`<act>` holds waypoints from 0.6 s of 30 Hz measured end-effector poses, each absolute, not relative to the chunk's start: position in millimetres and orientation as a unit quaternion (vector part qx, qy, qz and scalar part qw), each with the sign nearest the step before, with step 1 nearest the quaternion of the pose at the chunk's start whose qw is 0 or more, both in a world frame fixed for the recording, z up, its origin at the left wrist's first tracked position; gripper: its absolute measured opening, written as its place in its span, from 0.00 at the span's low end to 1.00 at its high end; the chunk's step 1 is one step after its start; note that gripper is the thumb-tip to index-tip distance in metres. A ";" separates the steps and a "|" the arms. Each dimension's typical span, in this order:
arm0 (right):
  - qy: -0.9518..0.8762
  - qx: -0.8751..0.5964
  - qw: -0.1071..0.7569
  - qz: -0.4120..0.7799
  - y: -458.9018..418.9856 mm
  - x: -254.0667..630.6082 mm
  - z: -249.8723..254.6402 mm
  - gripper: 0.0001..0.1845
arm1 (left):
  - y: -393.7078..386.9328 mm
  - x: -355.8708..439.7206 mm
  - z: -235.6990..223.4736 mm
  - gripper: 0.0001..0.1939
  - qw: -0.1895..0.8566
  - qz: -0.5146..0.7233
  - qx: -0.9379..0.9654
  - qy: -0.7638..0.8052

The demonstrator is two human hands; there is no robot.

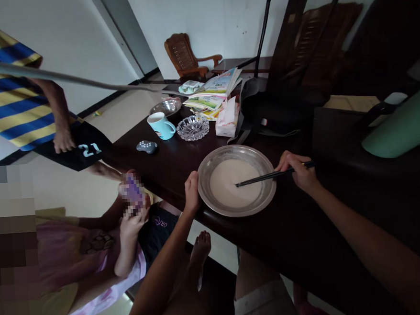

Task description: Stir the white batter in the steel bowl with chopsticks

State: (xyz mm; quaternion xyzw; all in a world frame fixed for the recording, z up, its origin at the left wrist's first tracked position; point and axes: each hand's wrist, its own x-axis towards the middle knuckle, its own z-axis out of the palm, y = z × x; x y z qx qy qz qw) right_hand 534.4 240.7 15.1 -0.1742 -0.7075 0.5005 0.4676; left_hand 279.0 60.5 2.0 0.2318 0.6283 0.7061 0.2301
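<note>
A wide metal bowl [206,196] stands on the dark table near its front edge, with a pale, creamy liquid [229,177] inside. My left hand [192,191] grips the bowl's left rim, thumb on top. In my right hand [299,169] is a pair of dark chopsticks [265,177], fingers closed round them near the thick end. Their tips dip into the liquid around the middle of the bowl. Part of my right hand is close to the bowl's right rim; whether it touches I cannot tell.
Beyond the bowl are a light-blue mug [161,126], a glass dish [192,128], a grey game controller [146,147], a tissue pack [228,118], stacked books [209,97] and another metal bowl [166,108]. A green bottle [401,120] lies right. Two people are at left.
</note>
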 end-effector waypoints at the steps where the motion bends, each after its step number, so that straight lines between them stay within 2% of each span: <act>1: -0.727 -0.171 0.444 0.496 240.1 534.2 15.1 0.22 | 60.5 278.8 1.8 0.24 0.232 0.707 0.231 0.627; 4: -0.753 -0.184 0.418 0.474 239.2 533.7 15.4 0.19 | 60.3 277.8 0.7 0.23 0.234 0.710 0.229 0.624; 8: -0.692 -0.174 0.477 0.514 240.5 533.6 14.5 0.24 | 60.2 276.3 -1.6 0.23 0.232 0.707 0.233 0.626; 13: -0.756 -0.178 0.403 0.484 239.0 532.8 15.0 0.18 | 61.0 275.8 -2.8 0.24 0.233 0.711 0.238 0.620; 18: -0.694 -0.158 0.479 0.515 241.1 534.4 14.5 0.24 | 60.8 276.0 -1.4 0.23 0.230 0.709 0.235 0.623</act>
